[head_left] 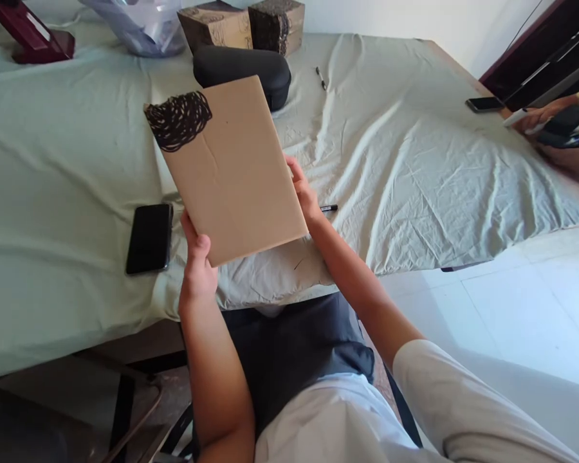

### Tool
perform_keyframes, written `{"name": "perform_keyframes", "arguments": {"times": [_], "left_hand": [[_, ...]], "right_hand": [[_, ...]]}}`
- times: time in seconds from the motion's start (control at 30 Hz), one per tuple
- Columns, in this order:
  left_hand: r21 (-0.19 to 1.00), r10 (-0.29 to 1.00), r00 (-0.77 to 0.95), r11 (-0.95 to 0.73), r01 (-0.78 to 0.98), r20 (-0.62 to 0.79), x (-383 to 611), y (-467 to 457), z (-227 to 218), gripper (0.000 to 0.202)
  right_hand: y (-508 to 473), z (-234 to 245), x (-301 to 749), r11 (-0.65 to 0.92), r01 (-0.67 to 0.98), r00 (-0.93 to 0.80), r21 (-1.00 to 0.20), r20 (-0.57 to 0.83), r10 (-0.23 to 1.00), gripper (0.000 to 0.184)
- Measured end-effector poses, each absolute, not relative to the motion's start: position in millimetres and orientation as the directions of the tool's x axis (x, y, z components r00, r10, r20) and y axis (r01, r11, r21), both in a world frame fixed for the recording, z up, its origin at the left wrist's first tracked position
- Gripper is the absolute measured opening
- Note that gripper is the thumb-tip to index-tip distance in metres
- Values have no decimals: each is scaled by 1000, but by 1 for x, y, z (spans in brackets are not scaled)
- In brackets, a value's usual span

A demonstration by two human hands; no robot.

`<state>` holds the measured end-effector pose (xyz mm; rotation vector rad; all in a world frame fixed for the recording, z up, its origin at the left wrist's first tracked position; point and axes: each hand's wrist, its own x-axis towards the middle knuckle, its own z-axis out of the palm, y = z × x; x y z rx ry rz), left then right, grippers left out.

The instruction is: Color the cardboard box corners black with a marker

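Grips with left hand [197, 260] the near corner of a flat cardboard panel [236, 180]: thumb pressed on the upper face, fingers curled underneath and out of sight. Steadies the panel's right edge with right hand [303, 193], fingers bent round that edge and closed on it. Holds the panel tilted above the near edge of the cloth-covered table [415, 148], clear of the cloth. Shows a black scribbled patch [178, 119] on the panel's far-left corner.

Just right of the right hand, on the cloth: black marker [329, 208]. Left of the left hand, flat on the cloth: dark phone [149, 238]. Beyond the panel: black case [265, 67], then two cardboard blocks [217, 26] at the far edge, with a second pen [321, 77] to their right. At far right: another person's hand [554, 122], near a second phone [484, 103].
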<state>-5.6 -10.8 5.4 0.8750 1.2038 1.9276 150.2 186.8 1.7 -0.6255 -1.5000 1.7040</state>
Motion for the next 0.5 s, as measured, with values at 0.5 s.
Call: {"name": "perform_keyframes", "arguments": {"times": [0.5], "left_hand": [[801,702,-642,-172,-574,-309,-8,7,3,40]], "right_hand": [[185,10,149,-5,-369,-600,-929,234,765,101]]}}
